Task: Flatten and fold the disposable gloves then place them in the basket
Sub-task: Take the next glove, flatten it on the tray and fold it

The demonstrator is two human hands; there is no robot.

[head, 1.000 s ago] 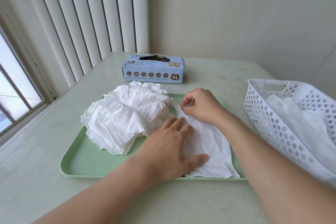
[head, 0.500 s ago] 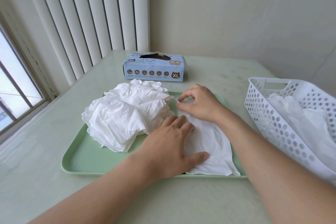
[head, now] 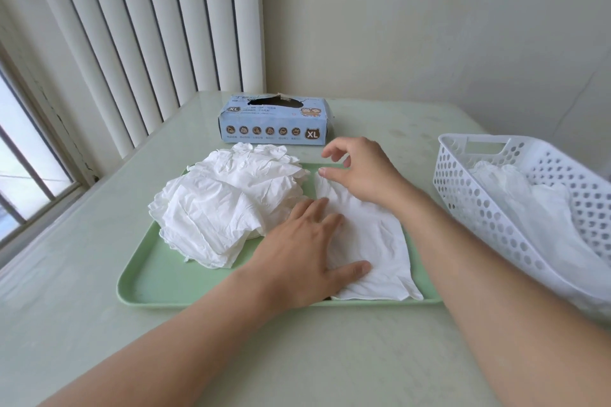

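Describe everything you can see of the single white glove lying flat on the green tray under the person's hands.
The glove is thin, white and slightly creased, looking like soft disposable film. It lies spread flat on the right part of the green tray, its near edge close to the tray's front rim, beside the crumpled pile of gloves. The left hand presses on it with straight, spread fingers. The right hand hovers over its far end, fingers loosely curled; whether it touches is unclear.
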